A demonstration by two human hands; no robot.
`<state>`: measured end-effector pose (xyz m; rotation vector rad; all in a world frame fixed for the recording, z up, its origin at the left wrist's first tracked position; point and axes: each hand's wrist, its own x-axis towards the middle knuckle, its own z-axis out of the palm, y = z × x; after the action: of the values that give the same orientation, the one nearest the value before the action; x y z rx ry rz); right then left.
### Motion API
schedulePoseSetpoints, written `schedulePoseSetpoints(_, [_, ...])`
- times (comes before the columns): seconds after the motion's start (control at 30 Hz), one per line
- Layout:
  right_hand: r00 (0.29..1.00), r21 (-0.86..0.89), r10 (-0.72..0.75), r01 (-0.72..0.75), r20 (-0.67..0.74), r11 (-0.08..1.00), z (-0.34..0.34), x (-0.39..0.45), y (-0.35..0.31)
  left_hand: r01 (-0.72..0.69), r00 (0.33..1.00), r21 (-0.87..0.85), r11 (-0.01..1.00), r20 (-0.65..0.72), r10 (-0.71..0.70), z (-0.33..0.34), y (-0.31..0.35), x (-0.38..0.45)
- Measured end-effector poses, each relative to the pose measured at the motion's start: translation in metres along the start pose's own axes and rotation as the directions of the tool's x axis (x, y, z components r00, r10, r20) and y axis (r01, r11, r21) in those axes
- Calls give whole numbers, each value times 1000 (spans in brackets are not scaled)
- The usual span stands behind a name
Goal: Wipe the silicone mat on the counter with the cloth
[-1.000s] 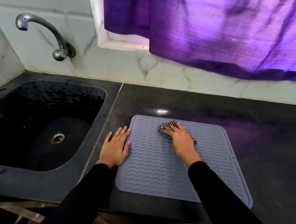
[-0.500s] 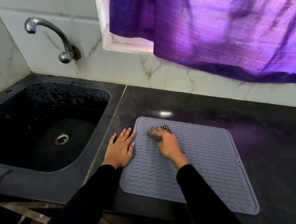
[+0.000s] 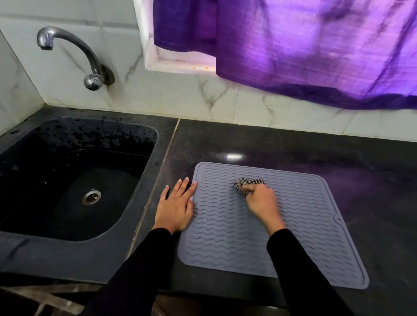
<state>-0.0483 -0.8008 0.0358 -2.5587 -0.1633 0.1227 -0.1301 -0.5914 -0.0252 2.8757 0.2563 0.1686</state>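
The mat [image 3: 292,226], grey with wavy ridges, is laid flat on the dark counter [image 3: 374,172], just right of the sink [image 3: 25,254], with its near edge close to the counter's front. A small hole is seen in a tab on its right edge. Part of its near left area is covered by the right sleeve [image 3: 305,279].

The cloth [image 3: 243,183], checked black and white, is bunched on the far middle of the mat and is clenched in the right hand [image 3: 260,201]. Only the far part of the cloth is exposed; the rest is hidden under the fingers, so its full size and shape cannot be made out. The cloth is pressed against the mat's surface.

The left hand [image 3: 176,206] is laid flat and spread, grasping nothing, with the palm on the counter and the fingertips and thumb side overlapping the mat's left edge. Whether that edge is pressed down firmly cannot be told.

Both forearms are covered by black sleeves and are cut off at the bottom of the frame.

The sink is dark, with droplets on its far wall and a metal drain [image 3: 91,197] visible. A curved metal tap [image 3: 74,53] is fixed to the marbled wall tiles above it. A purple curtain [image 3: 317,41] is hung over the window; what lies behind it is hidden, and its right part is cut off by the frame.
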Motion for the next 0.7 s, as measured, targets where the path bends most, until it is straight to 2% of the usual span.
schedulePoseSetpoints(0.07, [990, 306, 136, -123, -22, 944, 0, 0, -18, -1, 1000, -8, 1000, 6, 1, -1, 0, -1])
schedulePoseSetpoints(0.13, [997, 334, 68, -55, -29, 941, 7, -13, -40, -1, 1000, -11, 1000, 11, 1, -2, 0, -2])
schedulePoseSetpoints(0.23, [980, 190, -200, 193, 14, 963, 30, -40, -56, 6, 1000, -15, 1000, 17, -6, -3, 1, -1])
schedulePoseSetpoints(0.3, [934, -33, -343, 348, 101, 937, 49, -53, -49, 12, 1000, -10, 1000, 18, -12, -3, 2, -1])
schedulePoseSetpoints(0.37, [899, -227, -419, 438, 129, 870, 61, -57, -40, 14, 1000, 1, 1000, 15, -14, -3, 2, 0])
schedulePoseSetpoints(0.47, [870, -348, -478, 488, 121, 800, 58, -54, -37, 3, 1000, 2, 1000, 9, -3, -3, 2, 0])
schedulePoseSetpoints(0.7, [867, -475, -470, 487, 163, 733, 39, -50, -29, -6, 1000, -14, 1000, 1, 6, -2, 0, -1])
